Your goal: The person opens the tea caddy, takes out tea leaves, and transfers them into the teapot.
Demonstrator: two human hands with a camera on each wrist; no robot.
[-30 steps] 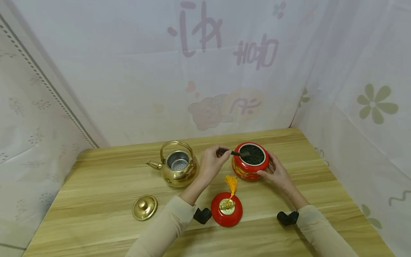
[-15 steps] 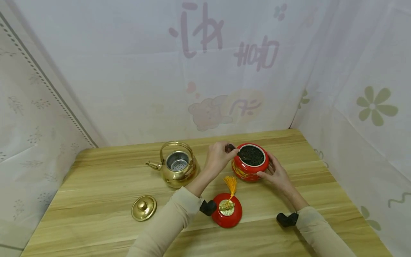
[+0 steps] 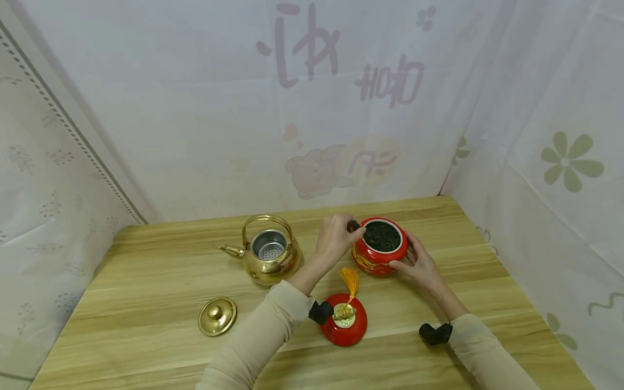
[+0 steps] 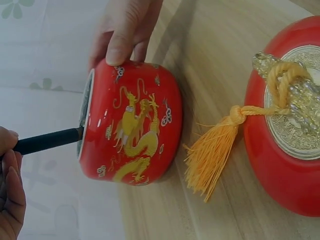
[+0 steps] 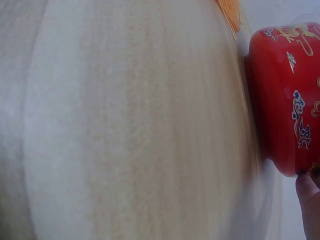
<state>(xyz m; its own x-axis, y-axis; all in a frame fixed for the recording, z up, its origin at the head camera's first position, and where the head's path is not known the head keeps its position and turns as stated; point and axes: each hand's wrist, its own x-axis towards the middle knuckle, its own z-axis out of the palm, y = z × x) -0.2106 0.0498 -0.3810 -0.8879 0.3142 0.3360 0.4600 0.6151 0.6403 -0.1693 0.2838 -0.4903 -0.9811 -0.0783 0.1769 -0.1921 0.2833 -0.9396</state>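
In the head view my left hand (image 3: 335, 236) pinches a scoop by its dark handle (image 4: 50, 142). The scoop's head is inside a round red jar (image 3: 382, 264), hidden by the rim in the left wrist view. Dark, dry tea leaves (image 3: 384, 237) fill much of this jar, and a golden dragon (image 4: 142, 135) decorates its side. From the right, my right hand (image 3: 420, 261) holds the jar, thumb at the front and fingers behind. Below the jar lies its red lid (image 3: 347, 335), with a gold knob and an orange tassel (image 3: 349, 279).
Left of the jar stands a brass teapot (image 3: 270, 272), uncovered, with a perforated metal strainer (image 3: 270, 250) in its mouth and its handle raised. Its brass lid (image 3: 217, 316) lies nearer the person on the wooden table (image 3: 161, 281). Printed cloth (image 3: 195, 135) hangs behind.
My left hand has moved right to the jar's rim, and the scoop has gone deeper into the tea leaves, its head passing out of sight. My right hand stays on the jar.
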